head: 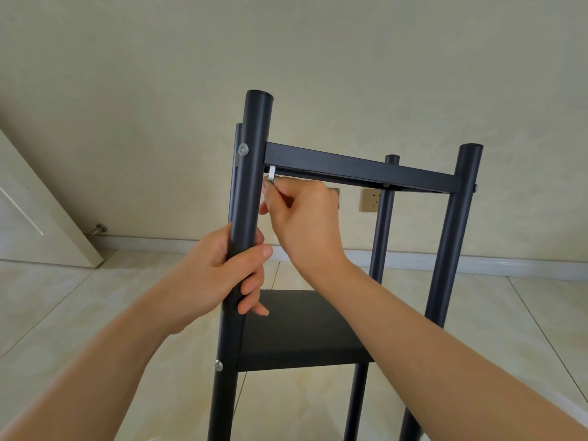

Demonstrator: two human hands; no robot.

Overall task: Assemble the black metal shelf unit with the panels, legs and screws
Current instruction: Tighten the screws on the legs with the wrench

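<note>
Shelf unit (pixel 359 173) upright, left hand (pixel 219 275) wrapped round front leg (pixel 245 198), right hand (pixel 302 214) pinching silver hex key (pixel 271 173) under top panel

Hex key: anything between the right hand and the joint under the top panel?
Nothing visible. The right hand pinches the hex key right under the top panel, beside the leg that the left hand grips. The key's tip is hidden under the panel.

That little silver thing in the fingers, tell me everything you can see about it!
The silver tool looks like a small, shiny metal hex key. The right hand pinches it, so only its short upper end shows. It stands upright beside the near left leg, its tip reaching up under the top shelf panel.
</note>
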